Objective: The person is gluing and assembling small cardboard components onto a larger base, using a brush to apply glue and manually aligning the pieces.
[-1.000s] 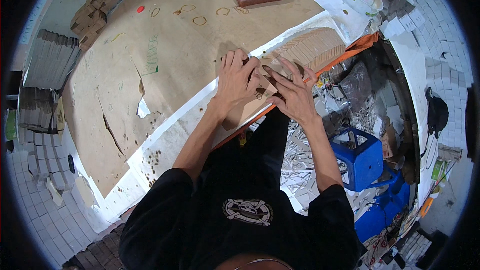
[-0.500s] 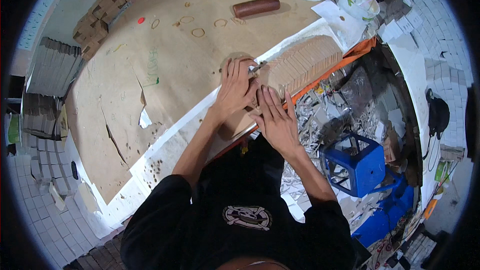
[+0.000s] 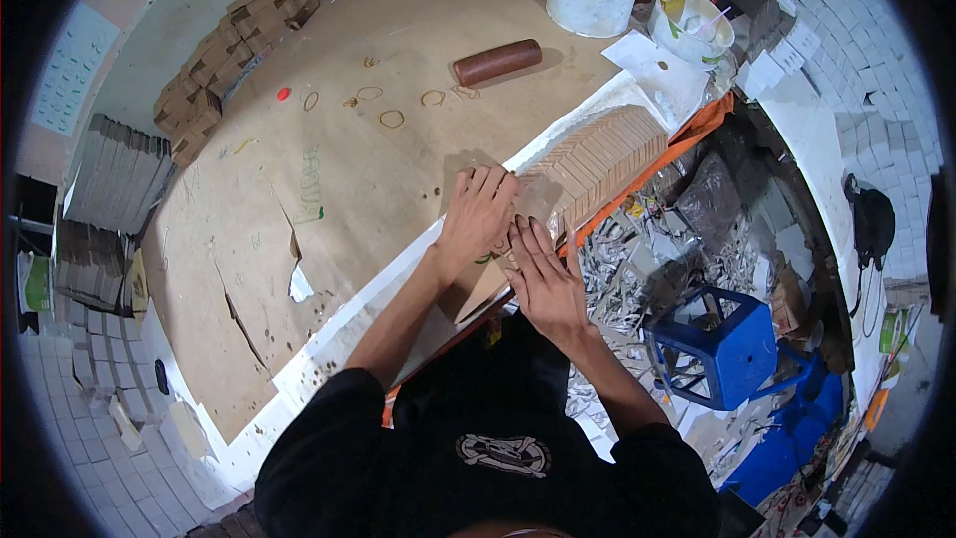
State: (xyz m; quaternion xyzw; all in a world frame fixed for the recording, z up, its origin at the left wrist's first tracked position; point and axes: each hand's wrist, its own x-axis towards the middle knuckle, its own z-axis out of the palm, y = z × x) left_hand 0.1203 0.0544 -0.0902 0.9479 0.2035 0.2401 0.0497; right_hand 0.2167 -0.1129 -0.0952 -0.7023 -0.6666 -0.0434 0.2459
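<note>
Overlapping brown card pieces (image 3: 612,154) lie fanned in a long row on a white sheet along the table's front edge. At the near end of this row is a flat brown piece (image 3: 476,289), partly covered by my hands. My left hand (image 3: 480,214) is closed, its fingers curled down at the far side of that end; whatever they hold is hidden. Beside it, my right hand (image 3: 548,284) lies flat with fingers stretched out, pressing on the near end of the row.
On the brown-covered table lie a dark brown roller (image 3: 498,62), rubber bands (image 3: 391,120) and a red cap (image 3: 284,94). White tubs (image 3: 593,5) with brushes stand at the far right. Below the edge are paper scraps (image 3: 622,269) and a blue stool (image 3: 717,349).
The view has shifted slightly. My left fingers have curled in more, and the thin dark item by their tips no longer shows. My right hand stays flat at the row's end.
</note>
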